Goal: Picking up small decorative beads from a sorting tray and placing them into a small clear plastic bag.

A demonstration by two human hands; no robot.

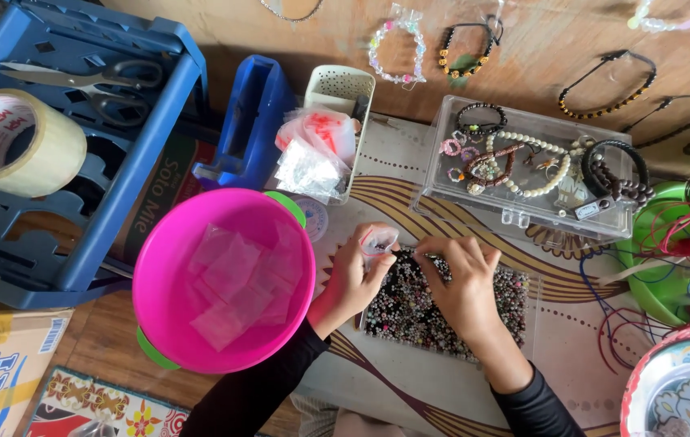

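My left hand (353,279) pinches a small clear plastic bag (378,240) at the near left corner of a shallow tray of small dark and pale beads (410,311). Over the same tray my right hand (462,283) has its fingertips pressed together close to the bag's mouth; whether a bead is between them is too small to tell. Both arms wear black sleeves. A pink bowl (224,279) holding several small clear bags sits just left of my left hand.
A clear box of bracelets (531,166) lies behind the bead tray. Left are a blue crate (78,154) with scissors (86,81) and a tape roll (13,142), a blue tape dispenser (252,113) and a white basket (337,89). Green bowl with cords (668,251) at right.
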